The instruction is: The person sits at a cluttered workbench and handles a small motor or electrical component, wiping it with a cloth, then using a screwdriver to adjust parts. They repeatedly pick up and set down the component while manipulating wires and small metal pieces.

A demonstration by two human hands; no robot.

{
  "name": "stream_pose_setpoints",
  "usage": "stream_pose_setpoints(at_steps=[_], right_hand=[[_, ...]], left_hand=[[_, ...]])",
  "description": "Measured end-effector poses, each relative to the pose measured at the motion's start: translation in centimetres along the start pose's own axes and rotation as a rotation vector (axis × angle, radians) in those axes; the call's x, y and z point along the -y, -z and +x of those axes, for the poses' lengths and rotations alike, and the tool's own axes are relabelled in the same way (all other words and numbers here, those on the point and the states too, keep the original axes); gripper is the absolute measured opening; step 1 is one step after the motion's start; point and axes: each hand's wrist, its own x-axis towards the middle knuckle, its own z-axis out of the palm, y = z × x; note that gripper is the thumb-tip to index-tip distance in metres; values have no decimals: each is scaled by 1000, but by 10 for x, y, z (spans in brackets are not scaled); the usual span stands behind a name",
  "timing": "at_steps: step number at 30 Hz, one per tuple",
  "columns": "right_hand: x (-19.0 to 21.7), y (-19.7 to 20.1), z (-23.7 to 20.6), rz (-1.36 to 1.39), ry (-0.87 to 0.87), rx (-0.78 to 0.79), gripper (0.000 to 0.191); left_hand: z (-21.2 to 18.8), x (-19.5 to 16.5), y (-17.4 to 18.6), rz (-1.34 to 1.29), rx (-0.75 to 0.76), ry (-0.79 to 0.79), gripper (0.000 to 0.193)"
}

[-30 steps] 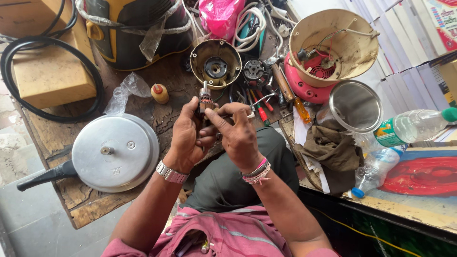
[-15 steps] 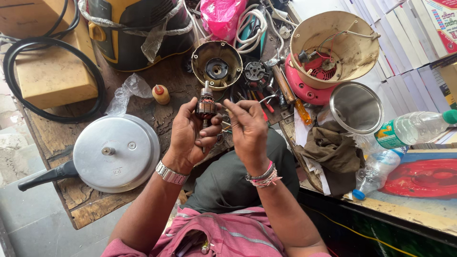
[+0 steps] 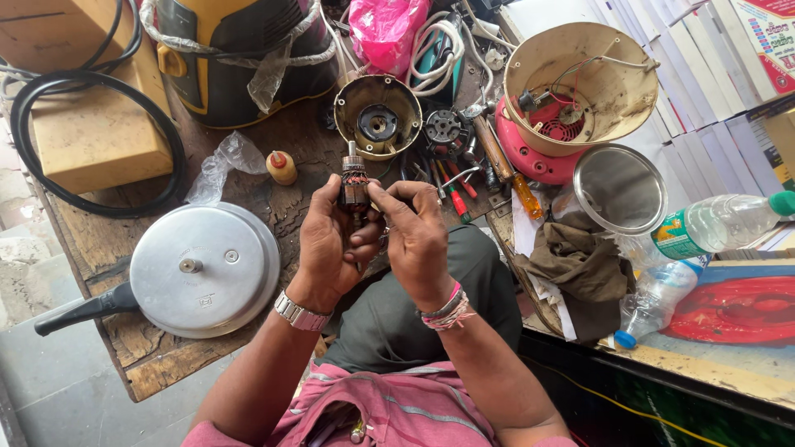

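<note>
Motor armature [image 3: 355, 187] stays clamped in left hand [image 3: 327, 244] fingers; right hand [image 3: 416, 240] fingers have closed back onto it.

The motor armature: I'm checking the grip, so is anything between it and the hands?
Nothing visible. The left hand holds the motor armature directly, upright, and the right hand touches it with its fingertips, above the cluttered wooden workbench.
</note>
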Motion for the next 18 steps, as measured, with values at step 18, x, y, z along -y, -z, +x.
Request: stream_pose_setpoints(at_steps=[18], right_hand=[[6, -1, 0, -175, 71, 55, 49]], left_hand=[[5, 23, 11, 120, -101, -123, 40]])
